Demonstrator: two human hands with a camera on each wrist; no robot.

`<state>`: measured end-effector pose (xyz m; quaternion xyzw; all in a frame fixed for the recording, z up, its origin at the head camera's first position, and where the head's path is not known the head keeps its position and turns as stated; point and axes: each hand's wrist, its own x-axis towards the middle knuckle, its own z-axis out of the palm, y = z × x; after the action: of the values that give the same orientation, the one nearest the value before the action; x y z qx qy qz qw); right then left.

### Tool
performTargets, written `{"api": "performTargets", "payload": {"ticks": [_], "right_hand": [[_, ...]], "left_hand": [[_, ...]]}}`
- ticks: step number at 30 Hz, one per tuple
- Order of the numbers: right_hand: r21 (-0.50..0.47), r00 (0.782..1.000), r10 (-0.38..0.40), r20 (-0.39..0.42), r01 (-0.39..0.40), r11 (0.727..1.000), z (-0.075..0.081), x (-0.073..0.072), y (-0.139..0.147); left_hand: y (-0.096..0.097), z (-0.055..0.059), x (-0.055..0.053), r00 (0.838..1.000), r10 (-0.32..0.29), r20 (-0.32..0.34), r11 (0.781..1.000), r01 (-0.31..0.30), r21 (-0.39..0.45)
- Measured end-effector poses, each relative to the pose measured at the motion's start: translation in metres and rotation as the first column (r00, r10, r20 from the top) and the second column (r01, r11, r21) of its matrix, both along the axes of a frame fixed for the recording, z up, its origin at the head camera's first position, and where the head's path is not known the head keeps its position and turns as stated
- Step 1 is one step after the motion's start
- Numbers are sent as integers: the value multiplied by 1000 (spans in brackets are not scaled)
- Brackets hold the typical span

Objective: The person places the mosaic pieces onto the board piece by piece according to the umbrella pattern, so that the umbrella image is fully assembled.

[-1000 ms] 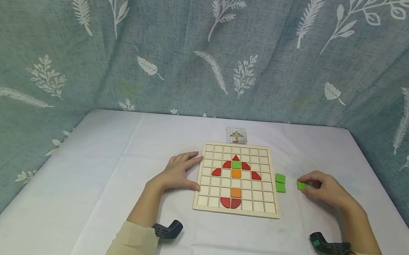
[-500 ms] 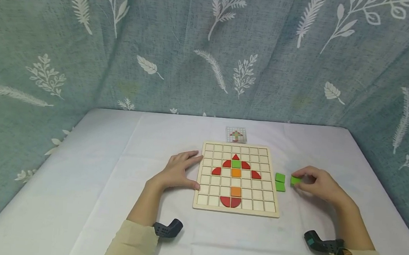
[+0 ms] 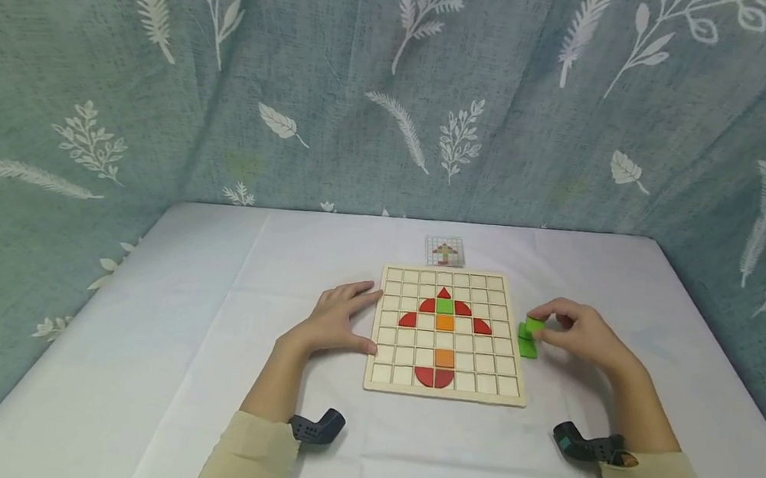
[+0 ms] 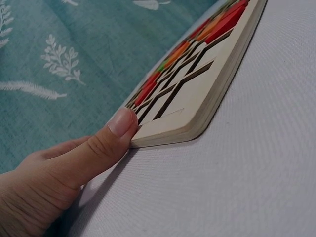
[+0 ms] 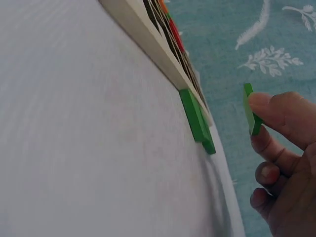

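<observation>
Between the thumb and a finger of my right hand (image 3: 579,335) a green square tile (image 5: 251,109) is pinched, raised off the cloth. In the head view it overlaps the upper of two green tiles (image 3: 528,348) that lie beside the right edge of the wooden grid board (image 3: 376,381). My left hand (image 3: 337,319) rests at the board's left edge, fingers spread, thumb tip touching its side near the corner in the left wrist view. Set in the grid are a red triangle (image 3: 443,293), several red rounded pieces (image 3: 424,376), a green square (image 3: 444,306) and two orange squares (image 3: 444,358).
A small clear card (image 3: 445,252) with a printed grid pattern lies behind the board. White cloth (image 3: 260,366) covers the table. A blue-green leaf-patterned curtain (image 3: 341,96) hangs behind it. Each wrist wears a dark device (image 3: 318,426).
My right hand has moved left and away from me, carrying its green tile from the right to over the loose tiles. My left hand and the board have stayed in place.
</observation>
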<state>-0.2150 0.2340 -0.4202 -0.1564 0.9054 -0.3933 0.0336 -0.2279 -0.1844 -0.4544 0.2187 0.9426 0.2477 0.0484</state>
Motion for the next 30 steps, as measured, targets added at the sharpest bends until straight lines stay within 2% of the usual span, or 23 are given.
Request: {"api": "performTargets", "payload": {"ticks": [6, 16, 24, 30], "right_hand": [[-44, 998, 51, -22, -52, 998, 4, -6, -11], [-99, 998, 54, -29, -57, 993, 9, -10, -29], [-81, 998, 52, -19, -53, 995, 11, -16, -44], [-106, 997, 72, -7, -73, 992, 13, -18, -56]], "left_hand": [[0, 2, 1, 1000, 5, 2, 1000, -5, 8], [0, 1, 1, 1000, 0, 7, 1000, 0, 15], [0, 1, 0, 1000, 6, 7, 1000, -6, 20], [1, 1, 1, 1000, 2, 0, 1000, -2, 17]]}}
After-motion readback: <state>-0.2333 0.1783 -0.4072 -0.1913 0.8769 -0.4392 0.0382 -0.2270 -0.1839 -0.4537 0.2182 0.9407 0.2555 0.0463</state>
